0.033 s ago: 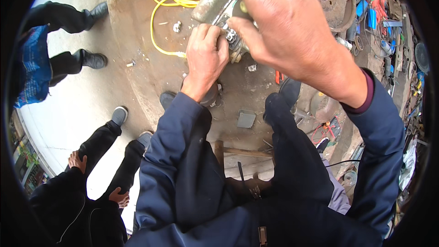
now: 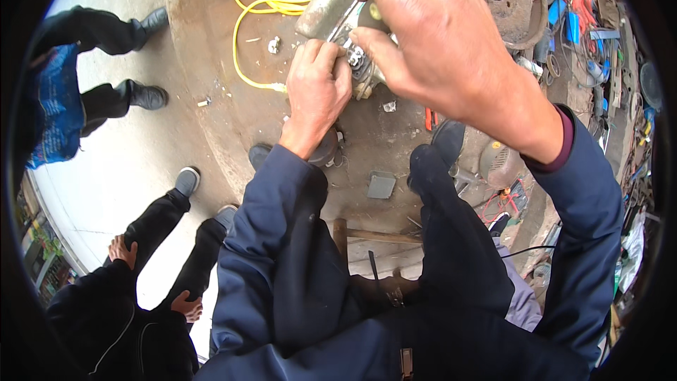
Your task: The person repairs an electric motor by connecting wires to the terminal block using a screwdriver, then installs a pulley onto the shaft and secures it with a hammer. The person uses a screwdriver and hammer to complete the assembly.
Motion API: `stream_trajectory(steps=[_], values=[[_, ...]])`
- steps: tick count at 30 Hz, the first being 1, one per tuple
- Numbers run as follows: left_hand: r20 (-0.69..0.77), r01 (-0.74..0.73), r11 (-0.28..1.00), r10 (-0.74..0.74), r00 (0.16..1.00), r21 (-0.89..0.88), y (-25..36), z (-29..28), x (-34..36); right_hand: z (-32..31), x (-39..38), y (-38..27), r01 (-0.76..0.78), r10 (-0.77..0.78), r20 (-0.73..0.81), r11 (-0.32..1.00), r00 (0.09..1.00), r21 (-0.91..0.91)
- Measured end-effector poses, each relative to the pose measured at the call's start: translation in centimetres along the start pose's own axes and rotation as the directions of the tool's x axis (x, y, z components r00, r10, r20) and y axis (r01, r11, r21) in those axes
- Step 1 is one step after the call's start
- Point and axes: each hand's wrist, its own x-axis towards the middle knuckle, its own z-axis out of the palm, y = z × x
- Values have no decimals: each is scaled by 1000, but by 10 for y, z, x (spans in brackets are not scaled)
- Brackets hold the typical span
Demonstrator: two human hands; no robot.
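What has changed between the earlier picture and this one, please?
Nothing was visibly taken hold of or let go; only the view shifted very slightly. The left hand and right hand stay at the metal device; the yellow cable lies as before.

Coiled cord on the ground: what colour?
The cord is yellow, best seen in the head view.

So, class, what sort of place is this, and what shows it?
Probably a rough workshop: yellow cable on stained ground, a rusty round metal part, and jumbled scrap at right.
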Motion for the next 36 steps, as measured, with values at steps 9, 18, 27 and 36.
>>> stream_trajectory(steps=[9, 18, 27, 36], values=[[298, 144, 989, -147, 943, 34, -2, -34, 38, -9, -76, 45, -565, 602, -106, 786, 791, 251], [730, -584, 793, 296, 617, 172, 4, -34, 99, 13, -128, 51, -547, 764, -190, 588, 616, 596], [773, -790, 614, 500, 389, 1, -7, -34, 114, 9, -141, 54, -562, 780, -135, 547, 611, 620], [712, -563, 810, 297, 637, 165, 3, -40, 102, 2, -148, 63, -549, 822, -152, 491, 549, 676]])
